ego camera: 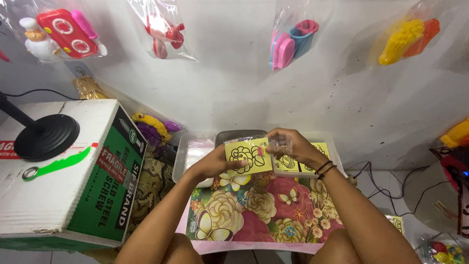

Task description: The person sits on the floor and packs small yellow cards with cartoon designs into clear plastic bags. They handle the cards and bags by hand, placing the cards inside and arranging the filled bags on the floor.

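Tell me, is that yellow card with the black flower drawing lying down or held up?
Held up: the yellow card is pinched between the left hand and right hand, above the floral mat.

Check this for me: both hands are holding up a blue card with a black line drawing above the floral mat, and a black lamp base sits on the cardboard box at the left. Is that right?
Not quite. The head view shows the card is yellow, not blue. The rest holds: the left hand and right hand hold it above the floral mat, and the black lamp base sits on the cardboard box at the left.
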